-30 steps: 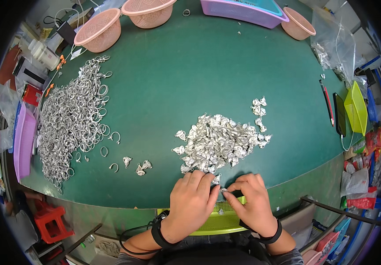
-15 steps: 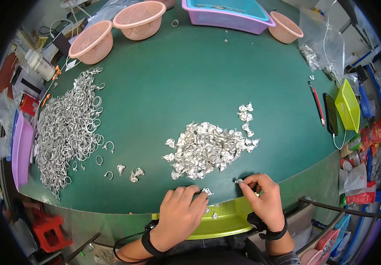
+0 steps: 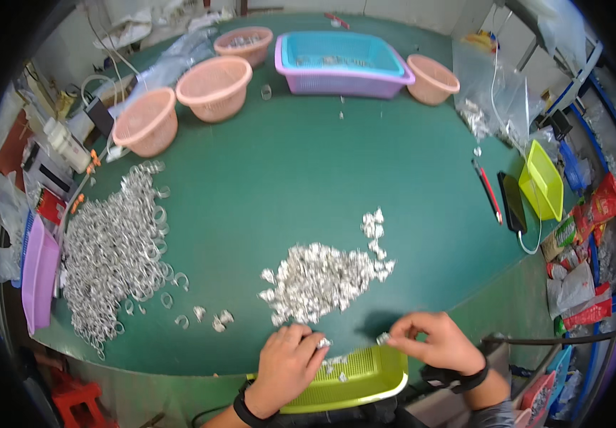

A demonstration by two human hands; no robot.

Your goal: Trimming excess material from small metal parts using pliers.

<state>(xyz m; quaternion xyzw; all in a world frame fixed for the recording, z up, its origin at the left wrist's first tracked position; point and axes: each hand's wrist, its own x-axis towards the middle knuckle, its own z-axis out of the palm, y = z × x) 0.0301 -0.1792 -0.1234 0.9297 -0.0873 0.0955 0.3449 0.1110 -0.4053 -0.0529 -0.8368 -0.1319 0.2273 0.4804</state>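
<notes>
My right hand pinches a small silver metal piece between thumb and fingertips, just above the table's front edge. Close by on the left, my left hand has its fingers curled, with another small silver charm-like piece at the thumb and index fingertips. Just beyond both hands lies a heap of similar silver pieces. A yellow-green basket sits below the table edge between my hands, with several silver pieces in it. The exact shape of the pieces is too small to tell.
A large heap of silver rings covers the left side. Pink baskets and a blue tray within a purple one stand at the back. On the right are a red-and-black pen, a phone and a green basket.
The view has tilted up, so the table appears lower. My right forearm now comes in more from the right, still pinching a piece. The left fingers have closed onto a small piece.
</notes>
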